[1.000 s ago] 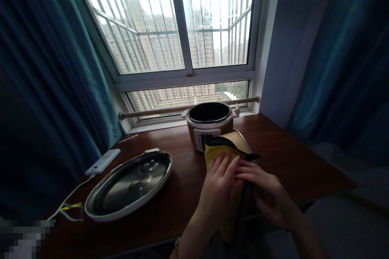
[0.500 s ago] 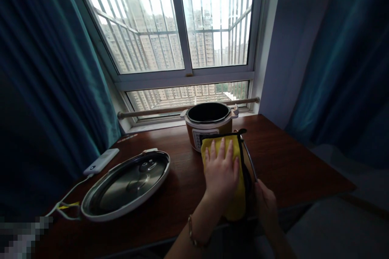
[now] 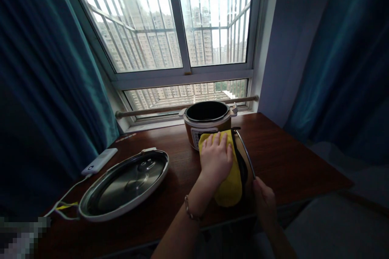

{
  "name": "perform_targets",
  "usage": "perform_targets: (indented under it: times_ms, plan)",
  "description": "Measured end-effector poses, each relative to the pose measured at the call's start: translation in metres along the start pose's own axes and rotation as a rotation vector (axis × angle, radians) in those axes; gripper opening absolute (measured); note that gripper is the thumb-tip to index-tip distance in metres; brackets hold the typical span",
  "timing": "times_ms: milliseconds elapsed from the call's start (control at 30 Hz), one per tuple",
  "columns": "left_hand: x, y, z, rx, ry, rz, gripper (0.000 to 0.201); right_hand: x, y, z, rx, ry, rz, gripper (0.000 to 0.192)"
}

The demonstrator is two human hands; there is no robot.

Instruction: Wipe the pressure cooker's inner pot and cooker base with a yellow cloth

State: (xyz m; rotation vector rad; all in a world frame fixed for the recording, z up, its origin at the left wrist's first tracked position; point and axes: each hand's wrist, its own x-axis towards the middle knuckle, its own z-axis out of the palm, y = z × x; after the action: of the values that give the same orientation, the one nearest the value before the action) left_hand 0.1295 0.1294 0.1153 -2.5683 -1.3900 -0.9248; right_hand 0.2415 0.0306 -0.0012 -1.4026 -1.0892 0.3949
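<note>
My left hand (image 3: 215,162) is closed over a folded yellow cloth (image 3: 228,194) with a black edge, its fingers bent a little and pressing it down. Behind the cloth is a tan item with a curved, shiny metal rim (image 3: 247,154); most of it is covered, so its kind cannot be made out. My right hand (image 3: 265,198) grips that rim at its lower right, fingers wrapped round it. Just beyond stands a lidless electric pressure cooker (image 3: 209,123), its dark inside showing and the cloth hiding part of its front panel.
A large oval lid-like piece (image 3: 124,186) with a shiny inner face lies on the wooden table (image 3: 291,162) at left. Behind it are a white power bank (image 3: 99,161) and a cable (image 3: 68,192). A barred window and blue curtains surround the table.
My left hand has slid slightly left with the cloth, and its fingers are more bent. More of the tan item and its rim shows. My right hand keeps its grip.
</note>
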Motion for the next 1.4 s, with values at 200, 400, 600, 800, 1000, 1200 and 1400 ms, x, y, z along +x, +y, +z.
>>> perform_targets:
  times_ms: [200, 400, 600, 800, 1000, 1200, 1400]
  plan:
    - [0.000, -0.035, 0.001, -0.171, -0.005, -0.183, 0.041, -0.005, -0.007, 0.007, -0.068, 0.005, -0.057, 0.044]
    - [-0.025, -0.035, 0.000, -0.161, 0.118, -0.173, 0.042, -0.013, -0.015, 0.014, -0.035, 0.025, -0.079, 0.044]
    - [-0.058, 0.002, 0.005, 0.072, 0.174, 0.054, 0.045, -0.019, -0.030, 0.024, 0.157, 0.000, 0.127, 0.045]
    - [-0.081, 0.016, 0.006, 0.199, 0.286, 0.160, 0.043, -0.006, -0.057, 0.024, 0.459, -0.099, 0.308, 0.040]
    - [-0.123, 0.004, 0.036, 0.127, 0.378, 0.201, 0.039, 0.003, -0.064, 0.024, 0.606, -0.232, 0.422, 0.038]
    - [-0.176, -0.020, 0.102, 0.077, 0.523, 0.333, 0.022, 0.015, -0.065, 0.028, 0.637, -0.258, 0.464, 0.043]
    - [-0.160, -0.023, 0.103, 0.057, 0.519, 0.245, 0.020, 0.012, -0.041, 0.016, 0.508, -0.269, 0.303, 0.045]
